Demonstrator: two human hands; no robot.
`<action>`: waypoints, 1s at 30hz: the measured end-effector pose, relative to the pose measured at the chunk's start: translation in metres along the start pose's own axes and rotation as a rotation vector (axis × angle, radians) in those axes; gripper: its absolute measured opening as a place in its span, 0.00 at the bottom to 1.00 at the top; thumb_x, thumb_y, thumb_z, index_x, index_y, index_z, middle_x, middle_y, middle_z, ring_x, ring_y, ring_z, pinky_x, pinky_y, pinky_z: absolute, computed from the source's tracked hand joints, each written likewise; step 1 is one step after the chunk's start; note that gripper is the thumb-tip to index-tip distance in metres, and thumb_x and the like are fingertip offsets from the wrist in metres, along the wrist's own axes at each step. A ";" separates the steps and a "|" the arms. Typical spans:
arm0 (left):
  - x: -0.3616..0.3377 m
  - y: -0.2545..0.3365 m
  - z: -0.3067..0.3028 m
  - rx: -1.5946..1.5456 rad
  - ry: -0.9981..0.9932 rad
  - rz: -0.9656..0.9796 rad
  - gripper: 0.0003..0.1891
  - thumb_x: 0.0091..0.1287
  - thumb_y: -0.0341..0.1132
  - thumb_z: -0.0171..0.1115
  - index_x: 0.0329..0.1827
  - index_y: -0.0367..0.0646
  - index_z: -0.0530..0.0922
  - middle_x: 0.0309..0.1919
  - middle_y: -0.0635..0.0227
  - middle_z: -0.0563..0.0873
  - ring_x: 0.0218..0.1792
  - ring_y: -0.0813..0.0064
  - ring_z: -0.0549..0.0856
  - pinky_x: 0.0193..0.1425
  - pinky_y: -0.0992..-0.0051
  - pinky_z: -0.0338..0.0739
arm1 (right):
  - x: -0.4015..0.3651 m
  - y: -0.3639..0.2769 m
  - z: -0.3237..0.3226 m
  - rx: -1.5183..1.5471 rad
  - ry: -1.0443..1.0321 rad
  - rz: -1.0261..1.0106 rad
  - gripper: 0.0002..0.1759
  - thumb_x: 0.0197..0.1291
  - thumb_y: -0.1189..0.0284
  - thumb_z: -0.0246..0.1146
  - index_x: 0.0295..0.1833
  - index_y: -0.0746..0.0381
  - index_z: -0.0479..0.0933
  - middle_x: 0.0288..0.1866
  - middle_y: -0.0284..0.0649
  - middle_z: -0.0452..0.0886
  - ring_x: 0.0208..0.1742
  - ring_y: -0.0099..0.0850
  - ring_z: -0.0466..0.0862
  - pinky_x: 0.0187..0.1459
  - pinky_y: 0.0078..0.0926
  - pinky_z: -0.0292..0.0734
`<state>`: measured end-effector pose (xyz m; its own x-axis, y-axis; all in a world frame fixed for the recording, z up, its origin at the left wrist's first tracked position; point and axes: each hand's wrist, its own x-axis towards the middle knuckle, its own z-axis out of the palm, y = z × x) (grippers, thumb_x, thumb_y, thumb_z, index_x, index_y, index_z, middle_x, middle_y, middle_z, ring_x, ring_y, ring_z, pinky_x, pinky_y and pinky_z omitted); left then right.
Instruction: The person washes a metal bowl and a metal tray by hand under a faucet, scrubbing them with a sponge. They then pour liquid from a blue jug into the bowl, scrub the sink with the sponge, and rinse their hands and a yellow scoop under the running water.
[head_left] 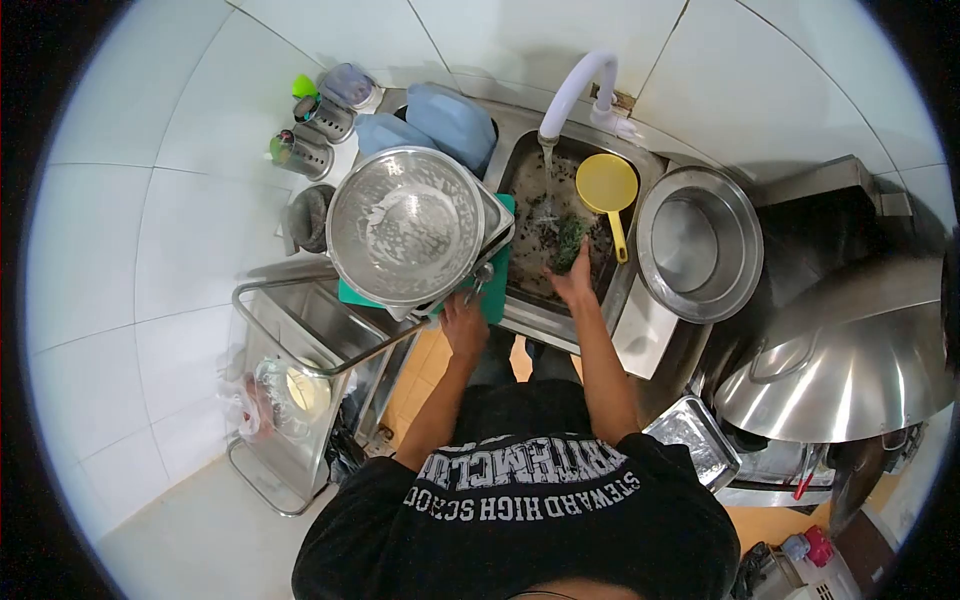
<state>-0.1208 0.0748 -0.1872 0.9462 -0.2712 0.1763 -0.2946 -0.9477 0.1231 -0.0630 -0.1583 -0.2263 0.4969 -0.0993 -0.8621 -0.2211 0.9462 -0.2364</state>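
My right hand (575,277) reaches into the sink (525,290), its fingers around a dark green, scrubber-like clump (570,243). Water from the white faucet (582,85) falls beside that clump, and dark bits lie on the sink floor. Left of the sink, my left hand (463,325) is closed at the edge of a green board (497,300), seemingly on a small shiny metal utensil (484,273); its fingers are partly hidden. Above that hand, a large metal basin (405,225) with whitish residue is stacked on other ware.
A yellow strainer-like dipper (607,183) lies in the sink's right side. Right of it stands a deep metal pot (700,243). Blue jugs (450,125) and utensil holders (302,152) are behind the basin; a metal rail (300,365) and large wok lid (840,380) flank me.
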 end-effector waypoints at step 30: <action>0.220 0.117 0.024 -1.299 -0.859 -0.752 0.48 0.63 0.72 0.45 0.71 0.35 0.62 0.62 0.41 0.72 0.62 0.50 0.74 0.62 0.57 0.68 | 0.007 -0.014 0.082 -0.623 -0.069 -0.872 0.28 0.69 0.53 0.53 0.66 0.61 0.71 0.71 0.50 0.65 0.72 0.46 0.64 0.70 0.43 0.57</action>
<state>0.0556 -0.0999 -0.1571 0.5845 -0.2830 -0.7604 0.7114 -0.2720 0.6480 0.0121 -0.1475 -0.1922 0.7322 -0.6284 -0.2626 -0.1463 0.2314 -0.9618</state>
